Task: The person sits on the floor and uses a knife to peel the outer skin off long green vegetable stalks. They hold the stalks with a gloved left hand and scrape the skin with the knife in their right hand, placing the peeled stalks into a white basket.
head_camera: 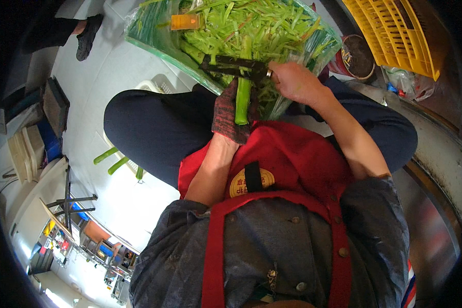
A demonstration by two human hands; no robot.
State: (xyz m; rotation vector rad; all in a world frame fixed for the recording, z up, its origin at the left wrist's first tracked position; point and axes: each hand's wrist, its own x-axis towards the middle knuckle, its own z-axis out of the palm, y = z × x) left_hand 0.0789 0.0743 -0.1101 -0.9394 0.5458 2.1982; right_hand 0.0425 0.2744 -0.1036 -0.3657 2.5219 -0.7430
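Note:
My left hand [231,113], in a red-and-black knit glove, grips a peeled green vegetable stalk [242,102], probably celtuce, that points away from me. My bare right hand [296,82] is shut around the handle of a dark, flat-bladed knife or peeler [235,66]. Its blade lies across the stalk, just beyond my gloved fingers; the exact blade shape is blurred. Below and beyond both hands, a heap of green peelings [250,29] fills a container lined with clear green-tinted plastic [158,46]. An orange label [185,22] shows at its left side.
A white plastic basket [150,85] sits partly hidden by my left thigh, with green stalks [118,165] sticking out. Right of the peelings stand a red bucket [356,57] and a yellow slotted crate [396,34]. Another person's shoe [88,38] is at upper left, near leaning boards [56,106].

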